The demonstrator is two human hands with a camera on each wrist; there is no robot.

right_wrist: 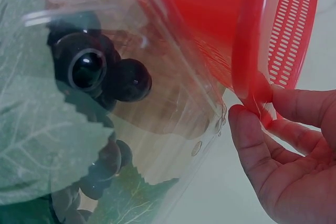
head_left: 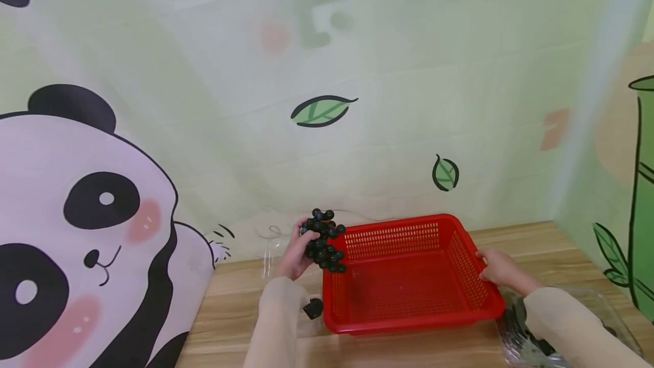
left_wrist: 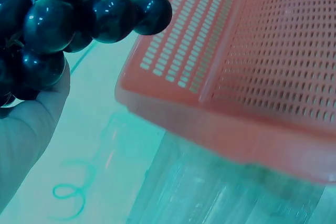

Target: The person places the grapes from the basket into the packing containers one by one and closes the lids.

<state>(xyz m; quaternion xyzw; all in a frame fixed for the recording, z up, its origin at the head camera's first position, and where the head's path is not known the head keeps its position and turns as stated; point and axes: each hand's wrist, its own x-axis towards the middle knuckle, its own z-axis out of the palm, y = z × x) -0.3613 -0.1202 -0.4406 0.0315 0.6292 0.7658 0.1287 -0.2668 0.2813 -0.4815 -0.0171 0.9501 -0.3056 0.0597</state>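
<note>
A bunch of dark grapes (head_left: 325,243) is held in my left hand (head_left: 296,251), just over the left rim of a red plastic basket (head_left: 403,322). The left wrist view shows the grapes (left_wrist: 50,24) up close, glossy and round, beside the basket's slotted wall (left_wrist: 178,40). My right hand (head_left: 503,270) pinches the basket's right rim between thumb and fingers, as the right wrist view also shows at the rim (right_wrist: 252,51). Nothing lies inside the basket.
Right of the basket, partly behind my right sleeve, is a clear plastic container (head_left: 528,334) with dark grapes (right_wrist: 79,66) and green leaves (right_wrist: 47,150) in it. A small black object (head_left: 313,308) is by the basket's left front corner. A printed panda cloth (head_left: 327,163) hangs behind the wooden table (head_left: 230,311).
</note>
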